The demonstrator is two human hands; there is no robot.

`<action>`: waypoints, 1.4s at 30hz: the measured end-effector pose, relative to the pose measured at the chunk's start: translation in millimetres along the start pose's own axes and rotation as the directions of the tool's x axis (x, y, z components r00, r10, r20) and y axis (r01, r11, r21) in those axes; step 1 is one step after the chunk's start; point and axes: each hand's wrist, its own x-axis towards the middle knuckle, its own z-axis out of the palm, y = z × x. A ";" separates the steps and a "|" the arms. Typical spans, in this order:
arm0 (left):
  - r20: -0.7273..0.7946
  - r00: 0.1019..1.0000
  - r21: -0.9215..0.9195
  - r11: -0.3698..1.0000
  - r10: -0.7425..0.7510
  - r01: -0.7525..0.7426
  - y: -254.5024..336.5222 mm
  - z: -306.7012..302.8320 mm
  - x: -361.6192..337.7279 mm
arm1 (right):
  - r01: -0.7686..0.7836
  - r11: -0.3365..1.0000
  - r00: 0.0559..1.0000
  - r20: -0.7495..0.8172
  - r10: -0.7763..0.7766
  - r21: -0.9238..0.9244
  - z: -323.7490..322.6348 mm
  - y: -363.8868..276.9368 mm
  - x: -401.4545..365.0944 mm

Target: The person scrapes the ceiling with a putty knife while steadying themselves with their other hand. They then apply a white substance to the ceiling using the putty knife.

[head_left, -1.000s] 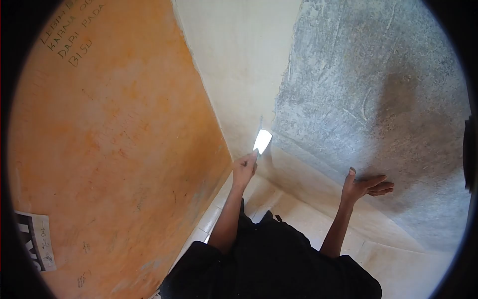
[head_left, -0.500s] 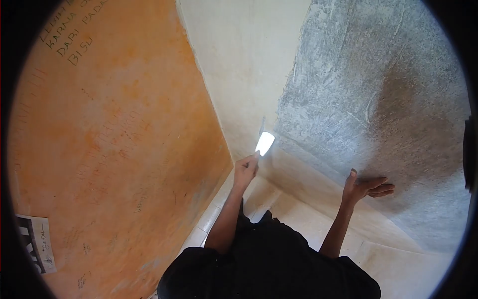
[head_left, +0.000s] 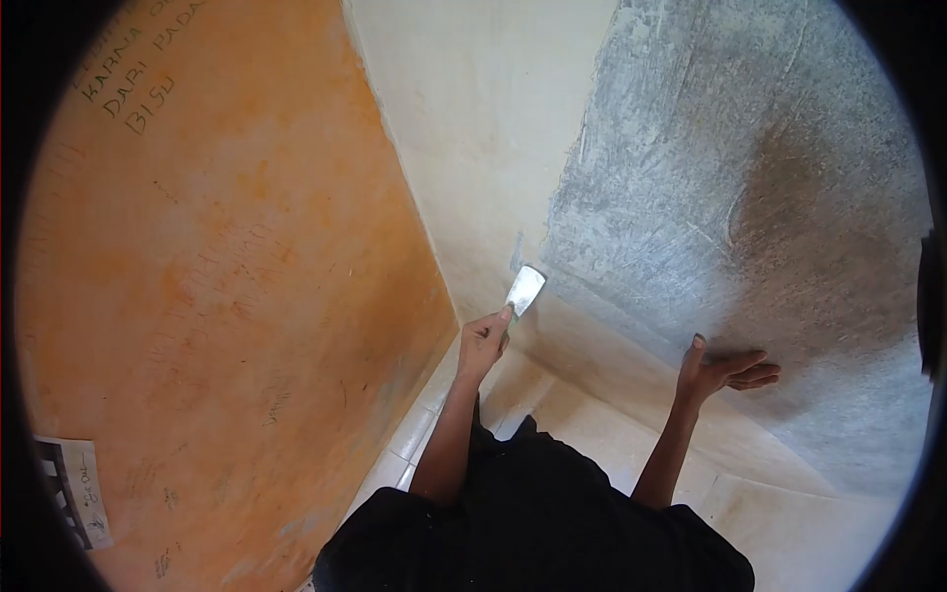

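My left hand (head_left: pixel 483 340) is closed round the handle of a putty knife (head_left: pixel 528 287), its thumb pointing up toward the blade. The broad metal blade tilts up and to the right, overlapping the lower white wall near the corner of the grey rough area (head_left: pixel 641 178). Most of the handle is hidden by my fingers. Farther right, my right hand (head_left: pixel 728 373) has its fingers stretched and spread, with nothing in it, at the lower part of the grey wall surface. A small grey smear (head_left: pixel 517 252) shows on the wall just above the blade.
An orange wall (head_left: pixel 247 296) with handwriting rises on the left and meets a white wall strip (head_left: pixel 473 109) at the corner. A printed paper sticker (head_left: pixel 84 493) is at its lower left. White floor tiles (head_left: pixel 404 439) lie below, beside my black clothing (head_left: pixel 533 523).
The putty knife's blade has turned slightly, losing its bright glare. My left hand has shifted a little down and left. My right hand stays almost in the same place.
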 end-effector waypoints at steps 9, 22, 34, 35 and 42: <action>-0.034 0.999 0.108 0.994 0.020 -0.016 5.5 0.1 4.2 | 0.011 1.000 1.000 -0.029 -0.011 -0.012 0.5 -0.9 4.6; 0.039 0.982 0.161 0.969 0.184 -0.187 53.1 33.0 7.8 | -0.024 0.999 1.000 0.010 0.023 0.041 -3.6 -6.7 3.5; -0.004 0.992 0.115 0.985 0.127 -0.125 39.1 10.2 16.3 | -0.012 0.999 0.999 0.041 0.010 0.035 -4.3 0.1 -0.2; 0.020 0.987 0.107 0.982 0.157 -0.158 40.1 11.5 16.3 | -0.003 0.999 0.999 0.039 0.002 0.036 -5.6 1.2 0.6; -0.029 0.997 0.128 0.989 0.075 -0.071 7.9 -3.1 20.9 | -0.014 1.000 0.997 0.077 0.012 0.025 -10.9 0.8 -2.6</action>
